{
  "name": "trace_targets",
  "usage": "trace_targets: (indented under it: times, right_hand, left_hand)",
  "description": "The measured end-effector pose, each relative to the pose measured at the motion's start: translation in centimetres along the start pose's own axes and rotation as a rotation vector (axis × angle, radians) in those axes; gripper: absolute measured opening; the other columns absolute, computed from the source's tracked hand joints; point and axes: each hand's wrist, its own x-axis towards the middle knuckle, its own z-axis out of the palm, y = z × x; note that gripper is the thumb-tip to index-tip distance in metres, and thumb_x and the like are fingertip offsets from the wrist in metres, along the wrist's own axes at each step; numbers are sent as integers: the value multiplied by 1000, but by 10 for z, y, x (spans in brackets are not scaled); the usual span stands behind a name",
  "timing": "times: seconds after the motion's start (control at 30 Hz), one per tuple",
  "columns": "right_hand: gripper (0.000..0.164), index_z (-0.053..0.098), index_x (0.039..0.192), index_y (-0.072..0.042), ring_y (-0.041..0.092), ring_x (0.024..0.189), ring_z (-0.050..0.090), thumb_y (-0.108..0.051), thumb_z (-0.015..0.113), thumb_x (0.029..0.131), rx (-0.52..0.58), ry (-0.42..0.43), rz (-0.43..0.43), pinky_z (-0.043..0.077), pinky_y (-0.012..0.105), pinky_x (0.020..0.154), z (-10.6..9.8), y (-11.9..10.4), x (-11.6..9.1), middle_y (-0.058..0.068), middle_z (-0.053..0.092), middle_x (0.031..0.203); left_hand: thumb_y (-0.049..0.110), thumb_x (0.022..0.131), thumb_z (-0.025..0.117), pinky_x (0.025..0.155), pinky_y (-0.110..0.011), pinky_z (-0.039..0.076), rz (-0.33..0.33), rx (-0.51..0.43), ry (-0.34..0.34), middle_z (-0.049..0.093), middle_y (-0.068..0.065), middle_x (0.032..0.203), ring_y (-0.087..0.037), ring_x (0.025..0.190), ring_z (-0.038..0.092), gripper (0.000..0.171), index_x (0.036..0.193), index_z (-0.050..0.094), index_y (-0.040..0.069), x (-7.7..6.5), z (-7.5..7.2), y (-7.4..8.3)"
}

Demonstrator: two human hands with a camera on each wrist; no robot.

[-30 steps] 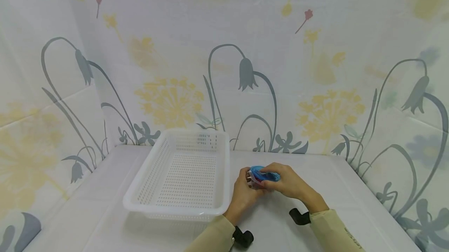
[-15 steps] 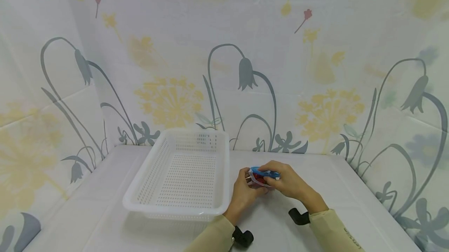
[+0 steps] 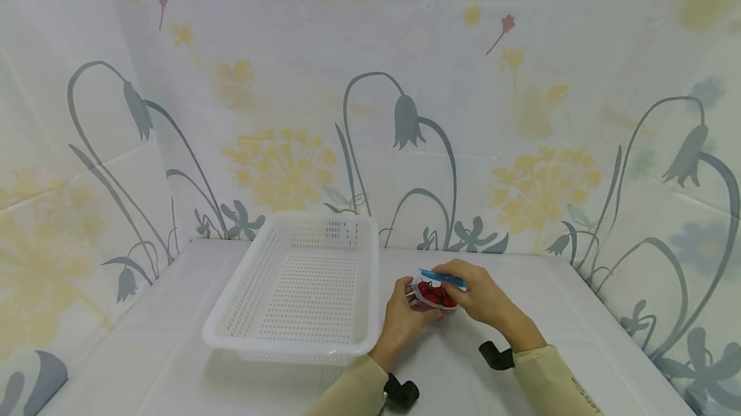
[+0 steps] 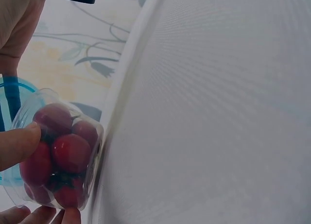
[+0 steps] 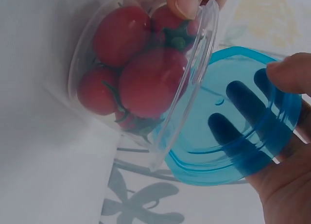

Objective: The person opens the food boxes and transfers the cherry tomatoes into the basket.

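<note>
A small clear plastic tub (image 5: pixel 195 78) holds several red cherry tomatoes (image 5: pixel 153 83) with green stems. My left hand (image 3: pixel 403 314) grips the tub from its left side; in the left wrist view the thumb (image 4: pixel 19 145) presses one side while fingertips curl around the other. My right hand (image 3: pixel 479 295) pinches a translucent blue lid (image 3: pixel 442 278) at its edge. In the right wrist view the lid is tilted away from the tub's rim, with the tomatoes exposed; whether its lower edge touches the rim is unclear. Several right fingers show through the lid.
A white perforated plastic basket (image 3: pixel 289 346) stands left of my hands, with nothing in it. The table has a white cover (image 3: pixel 278 384). Behind it hangs a flower-printed cloth (image 3: pixel 370 146). Black wrist-worn pieces (image 3: pixel 402 393) jut out from both sleeves.
The blue lid has come up off the tub and tilted toward my right hand, uncovering the tomatoes. My left hand stays nearly in place with the tub.
</note>
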Motion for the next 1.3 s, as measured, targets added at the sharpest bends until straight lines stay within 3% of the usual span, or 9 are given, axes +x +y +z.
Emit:
trace_targets:
  times: [0.23, 0.5, 0.83, 1.07, 1.3]
  right_hand:
    - [31, 64, 105, -8, 13, 82, 59, 1, 69, 75, -117, 90, 42, 51, 34, 71, -4, 2, -1, 2, 64, 99]
    - [32, 65, 103, -12, 13, 86, 57, -6, 73, 73, -235, 122, 63, 50, 34, 69, -9, 3, -3, 0, 63, 98]
    - [34, 63, 104, -7, 10, 71, 56, 1, 71, 72, -201, 177, 43, 49, 27, 58, -16, 12, -5, 4, 64, 94]
    - [33, 61, 104, -4, 16, 74, 61, 3, 69, 72, -163, 222, 110, 51, 27, 57, -23, 12, -7, 8, 64, 91]
    - [31, 61, 103, -3, 15, 72, 60, 2, 68, 73, -161, 268, 137, 50, 18, 57, -27, 18, -9, 8, 64, 88]
  left_hand:
    - [13, 66, 79, 84, -35, 47, 8, 11, 5, 50, -17, 121, -27, 103, 55, 75, 127, 36, 3, 0, 1, -1]
    - [14, 66, 80, 84, -35, 47, 7, 4, 3, 50, -16, 120, -27, 103, 55, 76, 127, 36, 3, 1, 2, -3]
    - [14, 66, 79, 84, -35, 46, 1, 10, -3, 49, -16, 122, -27, 104, 54, 77, 128, 35, 2, 0, 2, -1]
    - [13, 66, 80, 84, -35, 47, -19, -6, -10, 49, -16, 121, -27, 103, 55, 76, 128, 36, 4, -1, 1, -1]
    - [14, 67, 79, 82, -34, 48, -31, -5, -18, 48, -15, 122, -26, 102, 55, 77, 129, 35, 5, -2, 0, 1]
